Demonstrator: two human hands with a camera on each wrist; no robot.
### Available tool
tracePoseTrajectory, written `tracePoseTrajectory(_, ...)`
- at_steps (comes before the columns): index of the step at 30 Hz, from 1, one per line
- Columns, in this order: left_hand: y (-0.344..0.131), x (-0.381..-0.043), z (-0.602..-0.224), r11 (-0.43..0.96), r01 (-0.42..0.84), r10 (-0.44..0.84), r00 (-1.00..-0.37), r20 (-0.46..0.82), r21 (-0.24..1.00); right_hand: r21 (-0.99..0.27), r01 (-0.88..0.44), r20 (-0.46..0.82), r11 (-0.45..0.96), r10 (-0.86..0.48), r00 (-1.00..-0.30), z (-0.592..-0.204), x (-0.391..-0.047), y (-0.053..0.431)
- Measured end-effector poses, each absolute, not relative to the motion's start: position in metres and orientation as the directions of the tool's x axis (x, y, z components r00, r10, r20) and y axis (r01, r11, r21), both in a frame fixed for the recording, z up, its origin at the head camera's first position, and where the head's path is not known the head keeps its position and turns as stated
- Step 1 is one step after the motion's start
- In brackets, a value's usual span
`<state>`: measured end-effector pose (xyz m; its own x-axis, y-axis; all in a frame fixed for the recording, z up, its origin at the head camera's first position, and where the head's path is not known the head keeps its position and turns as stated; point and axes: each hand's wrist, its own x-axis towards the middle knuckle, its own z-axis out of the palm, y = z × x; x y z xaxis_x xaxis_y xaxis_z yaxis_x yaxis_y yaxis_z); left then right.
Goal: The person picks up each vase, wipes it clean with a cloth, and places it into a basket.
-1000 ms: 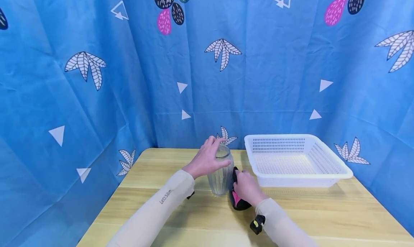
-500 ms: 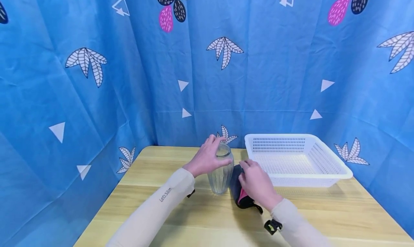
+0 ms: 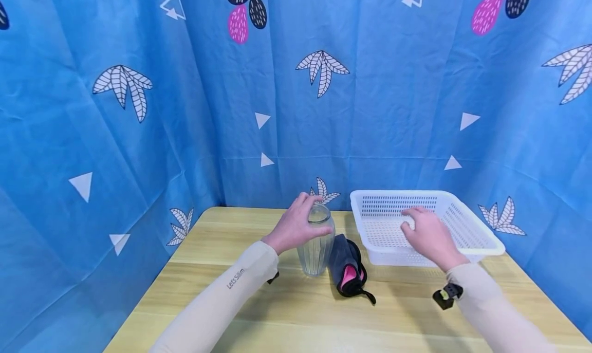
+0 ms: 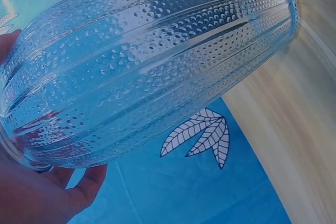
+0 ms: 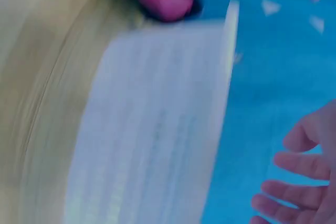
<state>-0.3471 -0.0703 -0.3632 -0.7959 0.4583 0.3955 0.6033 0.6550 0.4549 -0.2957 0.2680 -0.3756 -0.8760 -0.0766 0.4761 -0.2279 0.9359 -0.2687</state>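
Observation:
My left hand (image 3: 298,224) holds a clear glass vase (image 3: 315,253) around its upper part, thumb on the near side and fingers across the far side of the rim. The vase (image 4: 152,66) stands upright on the table; ribs and a dimpled texture show in the left wrist view. Just right of it lies a dark grey soft pouch (image 3: 339,258) with black trim, a pink inside and a black loop at its near end. My right hand (image 3: 430,237) hovers over the front of the white basket (image 3: 437,251), fingers loosely bent and nothing in them.
The perforated plastic basket stands at the back right of the light wooden table (image 3: 287,317). Behind and to both sides hangs a blue patterned curtain (image 3: 388,127), close to the table's edges.
My right hand has let go of the pouch and moved right to above the basket. The pouch now lies beside the vase, its loop showing. The left hand has stayed on the vase.

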Motion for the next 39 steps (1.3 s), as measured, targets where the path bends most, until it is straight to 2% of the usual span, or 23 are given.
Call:
tracePoseTrajectory(9, -0.072, -0.345, -0.362, 0.653, 0.591, 0.443, -0.805, 0.395, 0.473, -0.259, -0.128, 0.470, 0.957, 0.009, -0.883, -0.387, -0.318, 0.360)
tracePoseTrajectory(18, -0.071, -0.343, -0.361, 0.656, 0.581, 0.441, -0.813, 0.380, 0.482, -0.252, 0.018, 0.301, 0.968, 0.096, -0.949, -0.393, -0.317, 0.422)
tracePoseTrajectory(29, -0.069, -0.338, -0.366, 0.640, 0.547, 0.418, -0.837, 0.352, 0.540, -0.299, 0.055, 0.109, 0.953, 0.092, -0.990, -0.413, -0.313, 0.456)
tracePoseTrajectory(39, -0.091, -0.337, -0.380, 0.558, 0.502, 0.373, -0.863, 0.341, 0.660, -0.339, 0.062, 0.106, 0.939, 0.104, -0.989, -0.412, -0.317, 0.457)
